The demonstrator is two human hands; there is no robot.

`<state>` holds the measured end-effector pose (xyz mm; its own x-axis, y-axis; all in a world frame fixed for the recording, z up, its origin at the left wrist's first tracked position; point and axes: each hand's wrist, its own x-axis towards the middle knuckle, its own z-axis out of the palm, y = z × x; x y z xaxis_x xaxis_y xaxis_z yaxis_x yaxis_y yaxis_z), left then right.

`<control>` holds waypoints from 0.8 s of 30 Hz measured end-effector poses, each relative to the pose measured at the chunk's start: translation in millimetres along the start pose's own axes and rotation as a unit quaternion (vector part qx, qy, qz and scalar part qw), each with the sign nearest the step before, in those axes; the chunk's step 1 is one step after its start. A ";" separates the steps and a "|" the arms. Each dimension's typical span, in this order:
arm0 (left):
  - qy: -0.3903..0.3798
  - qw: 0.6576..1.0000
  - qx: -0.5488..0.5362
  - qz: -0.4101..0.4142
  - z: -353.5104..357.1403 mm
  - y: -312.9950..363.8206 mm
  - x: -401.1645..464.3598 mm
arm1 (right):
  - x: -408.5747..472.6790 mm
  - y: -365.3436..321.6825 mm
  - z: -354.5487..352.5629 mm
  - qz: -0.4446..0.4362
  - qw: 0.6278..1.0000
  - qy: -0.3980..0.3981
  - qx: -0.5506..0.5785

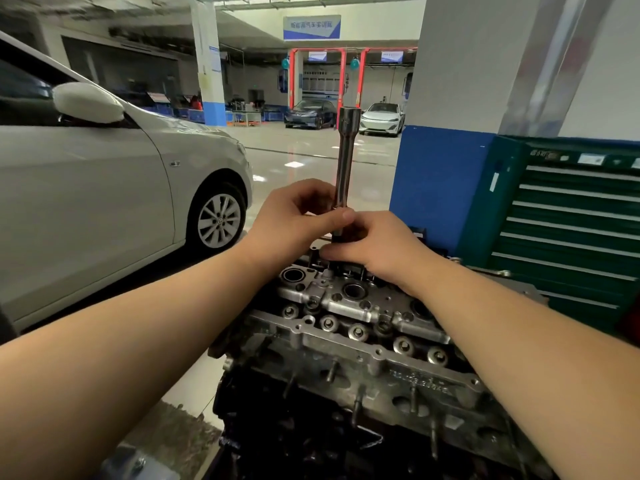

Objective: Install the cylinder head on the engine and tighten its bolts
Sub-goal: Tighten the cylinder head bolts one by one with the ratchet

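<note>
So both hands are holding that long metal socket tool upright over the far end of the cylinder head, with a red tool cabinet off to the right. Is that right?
Not quite: the tool cabinet is green, not red, as the head view shows. The rest holds: the left hand and right hand both hold the long socket tool upright over the far end of the cylinder head.
</note>
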<state>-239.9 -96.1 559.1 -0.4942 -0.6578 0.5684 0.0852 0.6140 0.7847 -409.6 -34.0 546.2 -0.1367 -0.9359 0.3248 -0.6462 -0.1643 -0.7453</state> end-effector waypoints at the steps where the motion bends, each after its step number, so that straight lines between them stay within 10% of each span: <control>1: 0.005 1.000 0.000 -0.001 -0.9 -1.3 0.6 | 0.3 1.7 -1.0 0.000 1.000 -0.009 0.011; 24: 0.007 0.995 -0.102 -0.005 20.0 15.6 55.9 | -2.0 1.6 -5.7 0.002 1.000 -0.017 0.027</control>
<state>-283.5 -114.6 598.2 -0.4844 -0.6706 0.5619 0.2546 0.5064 0.8238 -414.7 -30.6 547.7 -0.1130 -0.9463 0.3029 -0.6047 -0.1764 -0.7767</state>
